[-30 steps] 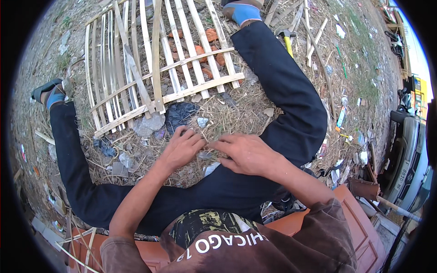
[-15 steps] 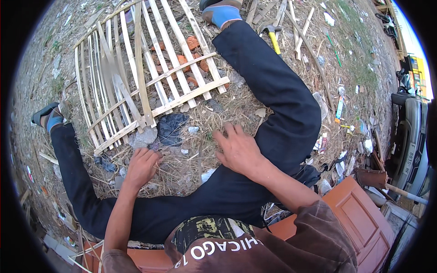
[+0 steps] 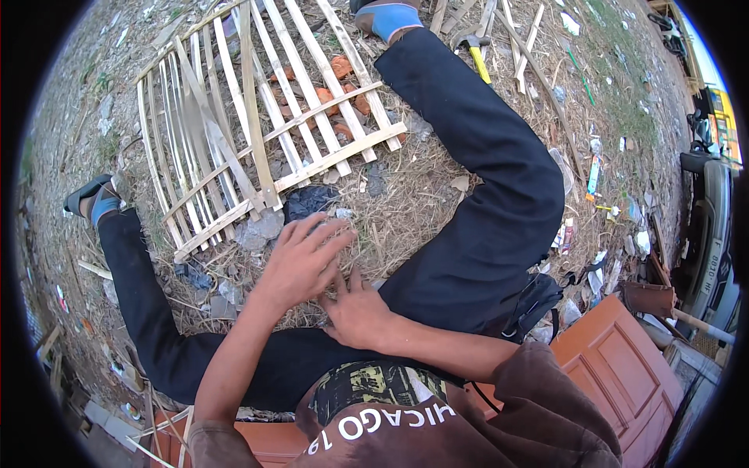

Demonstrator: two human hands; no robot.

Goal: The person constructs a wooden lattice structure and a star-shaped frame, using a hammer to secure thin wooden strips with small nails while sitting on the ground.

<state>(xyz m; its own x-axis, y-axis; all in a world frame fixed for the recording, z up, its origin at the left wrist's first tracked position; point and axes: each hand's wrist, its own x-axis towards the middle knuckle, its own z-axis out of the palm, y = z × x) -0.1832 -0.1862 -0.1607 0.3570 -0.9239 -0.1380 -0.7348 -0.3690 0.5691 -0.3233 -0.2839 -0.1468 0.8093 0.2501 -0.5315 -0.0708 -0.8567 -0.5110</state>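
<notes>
Over the straw-littered ground between my legs, my left hand [image 3: 303, 263] hovers with its fingers stretched out and apart. My right hand [image 3: 362, 313] is just below and to the right, its fingers extended and its fingertips close beside the left hand. I see nothing in either hand; whether they touch each other I cannot tell. Beyond them lies a frame of pale wooden slats [image 3: 343, 158], with thin strips crossing it and a few slats lying askew. At its near edge are a crumpled black plastic sheet [image 3: 309, 201] and a grey stone chunk [image 3: 260, 229].
A hammer with a yellow handle [image 3: 479, 65] rests beyond my right knee, near loose wooden strips [image 3: 530, 48]. Orange brick pieces [image 3: 341, 66] show through the slats. Brown panelled boards [image 3: 616, 363] are behind me at right. A parked vehicle [image 3: 714, 242] stands at the far right.
My left hand has moved right and lifted, its curled fingers now stretched. My right hand has drawn back toward me and to the left. The hands are now close together.
</notes>
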